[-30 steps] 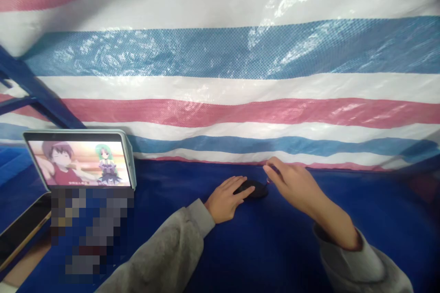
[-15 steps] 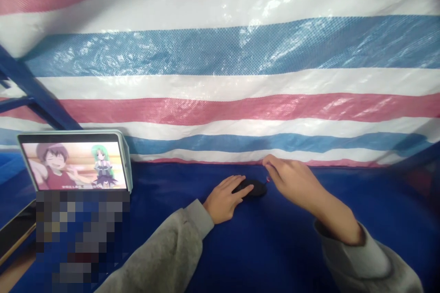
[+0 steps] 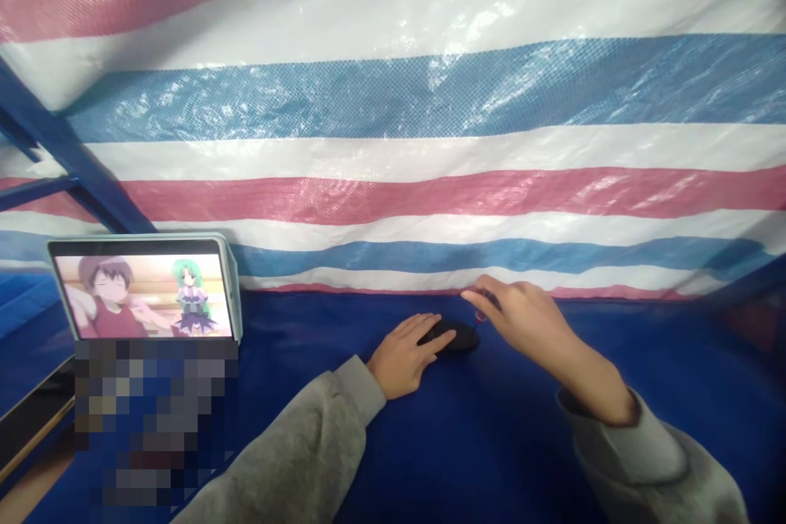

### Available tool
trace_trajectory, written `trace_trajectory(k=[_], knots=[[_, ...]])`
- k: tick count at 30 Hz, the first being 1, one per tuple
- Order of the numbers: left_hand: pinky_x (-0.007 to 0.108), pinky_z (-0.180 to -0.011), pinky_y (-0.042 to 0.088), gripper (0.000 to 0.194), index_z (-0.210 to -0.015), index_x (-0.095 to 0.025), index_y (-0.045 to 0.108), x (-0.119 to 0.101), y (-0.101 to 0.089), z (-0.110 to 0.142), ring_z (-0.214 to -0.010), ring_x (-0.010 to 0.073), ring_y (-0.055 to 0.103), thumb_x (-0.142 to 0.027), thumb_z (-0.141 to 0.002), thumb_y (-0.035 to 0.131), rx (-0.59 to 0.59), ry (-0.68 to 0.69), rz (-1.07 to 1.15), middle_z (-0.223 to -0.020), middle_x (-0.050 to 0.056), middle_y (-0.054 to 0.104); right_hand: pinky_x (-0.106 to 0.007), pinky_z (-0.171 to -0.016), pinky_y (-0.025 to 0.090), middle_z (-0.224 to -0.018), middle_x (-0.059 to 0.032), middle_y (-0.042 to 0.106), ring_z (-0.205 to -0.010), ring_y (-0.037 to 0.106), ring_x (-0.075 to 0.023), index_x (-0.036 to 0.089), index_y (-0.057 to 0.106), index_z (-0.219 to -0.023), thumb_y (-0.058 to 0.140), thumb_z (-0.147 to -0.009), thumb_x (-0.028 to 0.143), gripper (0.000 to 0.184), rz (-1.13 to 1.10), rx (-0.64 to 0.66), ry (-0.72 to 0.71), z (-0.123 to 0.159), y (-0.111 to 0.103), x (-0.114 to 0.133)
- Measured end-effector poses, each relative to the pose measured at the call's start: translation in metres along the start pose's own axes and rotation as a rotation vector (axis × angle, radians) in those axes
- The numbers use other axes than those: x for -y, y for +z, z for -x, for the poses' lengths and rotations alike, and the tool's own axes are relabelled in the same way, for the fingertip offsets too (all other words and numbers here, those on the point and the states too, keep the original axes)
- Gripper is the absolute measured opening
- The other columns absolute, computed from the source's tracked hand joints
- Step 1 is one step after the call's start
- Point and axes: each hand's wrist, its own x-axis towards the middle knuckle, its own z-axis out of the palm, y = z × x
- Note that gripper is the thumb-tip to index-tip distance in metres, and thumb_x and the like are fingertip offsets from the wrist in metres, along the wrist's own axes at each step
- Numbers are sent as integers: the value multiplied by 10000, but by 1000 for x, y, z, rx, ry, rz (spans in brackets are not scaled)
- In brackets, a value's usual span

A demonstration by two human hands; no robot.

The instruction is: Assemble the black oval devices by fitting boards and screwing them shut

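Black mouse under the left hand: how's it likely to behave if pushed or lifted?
The black computer mouse looks low and domed, so it probably won't tip when pushed. Its smooth shell may be slippery to lift. The blue tarp looks soft, so it may drag rather than glide.

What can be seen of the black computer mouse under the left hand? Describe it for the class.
The black computer mouse is a low, rounded shape lying flat on a dark blue sheet. The left hand rests on it, fingers laid over its top. The right hand is just beyond it. Buttons and any cable cannot be made out.
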Motion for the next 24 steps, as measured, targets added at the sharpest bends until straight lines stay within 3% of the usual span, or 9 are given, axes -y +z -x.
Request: trace_trajectory(k=[6,16,22,24], knots=[[476,-1137,312,516,-1427,-257,366,0,0,0,-1375,250,346,-161,-928,458,9,3,-8,-1490,96,352,-272,-601,388,-864,-51,706,-682,647,-179,207,584,-1010,309,-947,260,287,-133,33,-107,0,-5,0],[495,-1132,315,520,-1426,-272,360,1,2,1,-1382,249,334,-165,-927,458,6,9,-1,-1491,83,357,-282,-592,383,-672,-39,698,-660,665,-222,221,631,-898,391,-938,478,353,-91,59,-30,-1,-4,3],[484,-1126,333,507,-1429,-265,363,0,-1,0,-1367,248,363,-163,-937,433,-6,7,4,-1488,86,362,-274,-620,391,-842,-49,708,-709,649,-182,208,608,-944,351,-920,246,261,-162,6,-82,0,-7,0],[482,-1126,332,503,-1429,-267,360,0,-1,0,-1367,246,362,-168,-941,428,-5,2,5,-1486,83,365,-274,-631,393,-831,-44,707,-715,650,-181,209,610,-940,362,-915,242,252,-183,13,-96,0,-7,-1]])
